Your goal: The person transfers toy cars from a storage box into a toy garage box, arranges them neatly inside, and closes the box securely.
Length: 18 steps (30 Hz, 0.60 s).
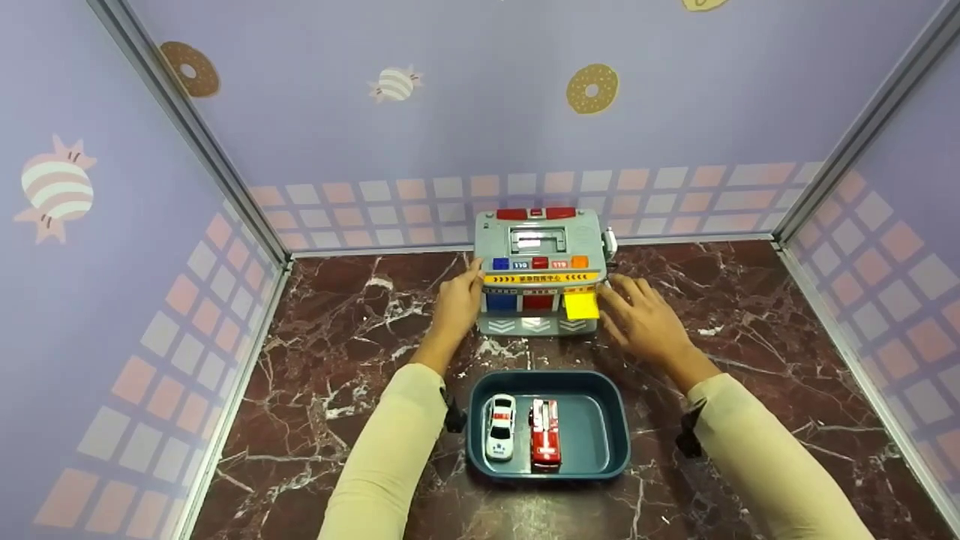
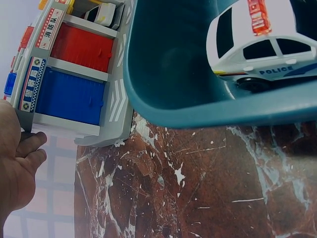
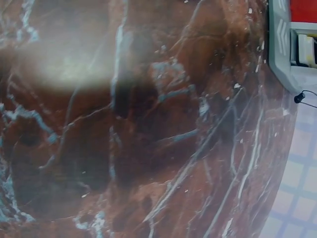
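Observation:
A grey toy garage (image 1: pixel 536 325) stands near the back wall, with a blue door (image 2: pixel 69 96) and a red door (image 2: pixel 81 48) both down. Its yellow door (image 1: pixel 581 305) is swung up and out, and a white toy vehicle (image 2: pixel 103 14) sits in that bay. At the garage's left side my left hand (image 1: pixel 457 301) rests with fingers along the wall. My right hand (image 1: pixel 646 319) is by the right front corner, its loosely bent fingers close to the yellow door; whether they touch is unclear. The right wrist view does not show that hand.
In front of the garage is a dark teal tray (image 1: pixel 616 469), holding a white police car (image 1: pixel 500 429) and a red fire truck (image 1: pixel 545 435). A white handset-like part (image 1: pixel 610 241) hangs on the garage's right side. Patterned walls (image 1: pixel 525 135) enclose the marbled floor (image 1: pixel 360 315).

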Tool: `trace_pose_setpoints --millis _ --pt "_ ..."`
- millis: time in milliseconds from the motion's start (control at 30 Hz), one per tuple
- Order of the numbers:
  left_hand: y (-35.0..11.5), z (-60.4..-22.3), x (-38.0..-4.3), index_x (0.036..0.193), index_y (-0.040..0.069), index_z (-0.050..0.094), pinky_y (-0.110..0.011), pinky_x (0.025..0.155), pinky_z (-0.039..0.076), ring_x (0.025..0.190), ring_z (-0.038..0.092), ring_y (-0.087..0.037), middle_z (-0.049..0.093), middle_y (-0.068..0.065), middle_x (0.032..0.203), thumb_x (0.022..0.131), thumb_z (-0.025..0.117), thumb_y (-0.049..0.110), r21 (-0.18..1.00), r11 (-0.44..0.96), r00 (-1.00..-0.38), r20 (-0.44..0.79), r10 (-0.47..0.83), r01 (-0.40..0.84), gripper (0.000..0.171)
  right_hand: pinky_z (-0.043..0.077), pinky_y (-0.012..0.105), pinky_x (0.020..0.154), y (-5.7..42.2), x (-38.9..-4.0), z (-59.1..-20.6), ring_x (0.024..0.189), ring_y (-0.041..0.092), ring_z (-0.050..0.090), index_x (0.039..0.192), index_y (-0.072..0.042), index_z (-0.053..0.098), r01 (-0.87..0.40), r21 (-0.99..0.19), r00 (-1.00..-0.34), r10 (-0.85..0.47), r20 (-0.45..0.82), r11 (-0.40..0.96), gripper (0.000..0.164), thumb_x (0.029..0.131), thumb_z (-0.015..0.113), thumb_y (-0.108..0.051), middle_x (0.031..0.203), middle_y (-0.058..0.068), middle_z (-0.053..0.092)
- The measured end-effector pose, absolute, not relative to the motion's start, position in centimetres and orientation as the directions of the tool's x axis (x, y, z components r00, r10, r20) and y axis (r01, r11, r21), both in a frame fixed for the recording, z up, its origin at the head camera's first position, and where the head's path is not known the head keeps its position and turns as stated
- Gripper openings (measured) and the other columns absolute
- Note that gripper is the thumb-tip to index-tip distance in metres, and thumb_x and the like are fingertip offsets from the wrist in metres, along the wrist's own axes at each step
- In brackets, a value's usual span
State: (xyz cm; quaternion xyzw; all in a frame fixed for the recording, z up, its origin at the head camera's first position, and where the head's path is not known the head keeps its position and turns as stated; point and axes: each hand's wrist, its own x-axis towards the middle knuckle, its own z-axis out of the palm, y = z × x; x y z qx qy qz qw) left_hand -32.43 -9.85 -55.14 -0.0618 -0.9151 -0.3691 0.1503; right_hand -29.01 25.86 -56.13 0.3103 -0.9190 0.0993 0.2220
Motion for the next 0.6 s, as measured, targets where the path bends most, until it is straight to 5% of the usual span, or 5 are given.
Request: trace_pose_setpoints --millis 600 --pt "-9.9 -55.1 -32.5 0.151 0.013 0.07 -0.063 0.097 0.061 0.119 0.077 -0.046 0.077 -0.023 0.133 0.116 0.059 0.026 0.652 0.72 -0.941 0.337 0.008 0.239 0.039 0.05 0.067 0.114 23.4 -30.0 -54.9 0.139 0.05 0.055 0.155 -0.013 0.058 -0.557 -0.06 -0.773 -0.491 0.402 0.828 0.063 0.102 0.079 -0.039 0.156 0.025 0.055"
